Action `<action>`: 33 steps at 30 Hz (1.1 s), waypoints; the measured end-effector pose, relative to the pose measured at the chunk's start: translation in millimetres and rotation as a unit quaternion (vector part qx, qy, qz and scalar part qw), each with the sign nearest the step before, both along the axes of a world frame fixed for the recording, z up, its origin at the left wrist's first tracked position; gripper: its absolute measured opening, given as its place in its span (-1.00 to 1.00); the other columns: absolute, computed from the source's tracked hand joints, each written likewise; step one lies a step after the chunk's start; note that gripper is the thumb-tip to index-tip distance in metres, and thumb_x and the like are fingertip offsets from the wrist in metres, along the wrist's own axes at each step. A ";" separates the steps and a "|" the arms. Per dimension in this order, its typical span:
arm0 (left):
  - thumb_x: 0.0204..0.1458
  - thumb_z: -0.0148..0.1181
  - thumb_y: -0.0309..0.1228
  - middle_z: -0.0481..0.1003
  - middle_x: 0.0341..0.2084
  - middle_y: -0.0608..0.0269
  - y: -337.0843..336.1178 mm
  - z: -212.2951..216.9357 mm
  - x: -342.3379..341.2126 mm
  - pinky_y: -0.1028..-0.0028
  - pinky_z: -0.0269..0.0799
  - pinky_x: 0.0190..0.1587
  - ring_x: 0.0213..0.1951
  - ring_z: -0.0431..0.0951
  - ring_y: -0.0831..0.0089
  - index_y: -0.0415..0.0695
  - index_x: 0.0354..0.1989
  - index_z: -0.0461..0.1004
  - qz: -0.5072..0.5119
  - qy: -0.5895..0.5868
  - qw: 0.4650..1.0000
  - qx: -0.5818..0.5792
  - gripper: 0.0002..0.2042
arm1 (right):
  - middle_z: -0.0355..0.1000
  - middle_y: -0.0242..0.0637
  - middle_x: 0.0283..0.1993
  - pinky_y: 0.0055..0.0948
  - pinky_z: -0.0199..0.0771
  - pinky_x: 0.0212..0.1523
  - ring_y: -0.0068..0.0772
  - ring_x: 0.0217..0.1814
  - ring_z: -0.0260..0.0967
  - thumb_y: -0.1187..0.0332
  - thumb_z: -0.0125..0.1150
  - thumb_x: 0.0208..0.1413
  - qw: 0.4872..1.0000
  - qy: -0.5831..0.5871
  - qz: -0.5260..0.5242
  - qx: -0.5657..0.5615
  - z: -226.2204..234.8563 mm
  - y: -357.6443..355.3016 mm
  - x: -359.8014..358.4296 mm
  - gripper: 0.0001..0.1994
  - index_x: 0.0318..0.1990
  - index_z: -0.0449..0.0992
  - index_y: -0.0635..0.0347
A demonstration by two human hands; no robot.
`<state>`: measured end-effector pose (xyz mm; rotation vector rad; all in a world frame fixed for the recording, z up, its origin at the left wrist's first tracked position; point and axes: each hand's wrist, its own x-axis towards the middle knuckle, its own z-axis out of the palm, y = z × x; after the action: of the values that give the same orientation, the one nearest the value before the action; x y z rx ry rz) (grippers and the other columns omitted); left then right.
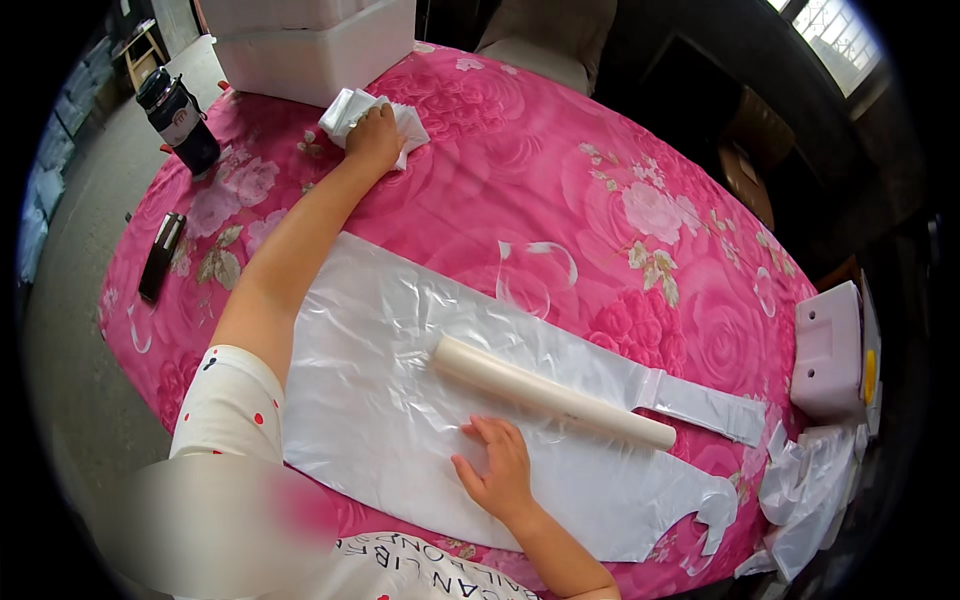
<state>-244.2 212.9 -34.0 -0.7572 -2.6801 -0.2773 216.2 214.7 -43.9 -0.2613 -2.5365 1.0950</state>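
Risk: cream tube (553, 392) lies loose on flat plastic bag (400, 380), could roll toward near-right edge of counter (520, 170); bag could crease under one-handed pin. Right hand (497, 470) near centre, fingers spread flat on bag, gripping nothing. Left hand (373, 138) far left, fingers curled onto folded bag stack (405, 118).

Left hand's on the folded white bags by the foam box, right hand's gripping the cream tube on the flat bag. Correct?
Not quite: in the head view the right hand lies flat on the flat bag, beside the cream tube, not gripping it. The left hand is on the folded white bags.
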 end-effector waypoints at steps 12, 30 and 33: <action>-0.08 0.18 -0.05 0.19 0.11 -0.04 -33.8 -4.0 15.8 0.22 0.08 0.19 0.16 0.15 0.08 -0.27 0.04 0.27 -0.062 0.110 0.988 0.090 -0.39 | 0.47 -0.26 -0.22 -0.27 0.24 0.00 -0.16 -0.05 0.30 0.43 0.29 -0.23 1.000 0.001 -0.007 0.008 3.6 -4.2 -0.2 -0.49 -0.02 0.34 0.23; -0.16 0.27 -0.37 0.10 0.16 -0.07 -174.3 21.8 307.4 0.18 0.09 0.18 0.17 0.10 -0.02 -0.21 0.05 0.26 -0.386 -0.160 0.888 0.194 -0.46 | 0.33 -0.10 -0.05 -0.15 0.14 0.13 -0.04 0.05 0.21 0.43 0.30 -0.24 0.952 -0.059 -0.161 0.254 21.7 124.0 70.0 -0.46 0.02 0.36 0.22; -0.15 0.27 -0.38 0.10 0.16 -0.08 -183.1 15.7 344.1 0.18 0.09 0.18 0.16 0.11 -0.02 -0.18 0.08 0.24 -0.398 -0.202 0.870 0.211 -0.44 | 0.37 -0.10 -0.14 -0.21 0.25 0.02 -0.07 -0.06 0.29 0.36 0.34 -0.26 0.935 -0.081 -0.195 0.285 25.4 125.9 91.4 -0.50 -0.05 0.43 0.25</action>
<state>99.9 29.8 -18.3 -1.7606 -2.3248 -1.2944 307.5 340.6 -18.5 -0.6741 -2.6500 0.1768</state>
